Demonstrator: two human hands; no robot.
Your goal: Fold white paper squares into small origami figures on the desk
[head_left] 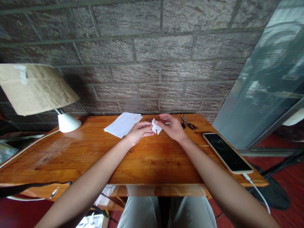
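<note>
A small folded piece of white paper (156, 127) is between my two hands, just above the middle of the wooden table. My left hand (140, 131) pinches its left side between thumb and fingers. On the other side, my right hand (173, 127) has its thumb against the paper, with the fingers curved and held apart from it. Left of my left hand lies a stack of white paper sheets (123, 124) with a small reddish mark. Black-handled scissors (188, 123) rest to the right of my right hand.
A lamp (68, 122) with a newsprint shade stands at the table's left. Near the right edge lies a phone (226, 152) with a white charging cable (257, 186) hanging down. Behind the wooden table (152, 164) rises a brick wall (147, 69).
</note>
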